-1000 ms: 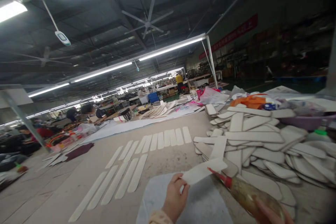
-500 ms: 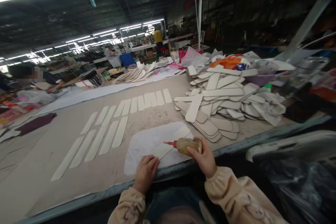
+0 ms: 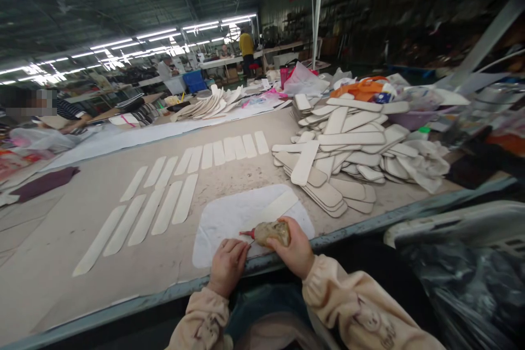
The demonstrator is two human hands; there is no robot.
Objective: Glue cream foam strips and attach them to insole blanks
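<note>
Fingers of R hand [image 3: 293,250] are clenched round an amber squeeze bottle [image 3: 274,232], its red nozzle pointing left at a pale strip [image 3: 274,209]. L hand [image 3: 227,265] fingers are curled, tips pressing the strip's near end; can't tell if pinching. Strip lies on a white mat [image 3: 217,221] and runs up-right from the fingertips. Judged best w/ nozzle low, steady squeeze, strip pinned flat.

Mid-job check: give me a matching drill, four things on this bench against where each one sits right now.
Things:
1. glue bottle
2. single strip
3. heap of strips
4. purple cloth

Places:
a. far left of the table
b. in the right hand
c. flat on the white mat
d. piled on the right side

Pairs: 1-b, 2-c, 3-d, 4-a
</note>
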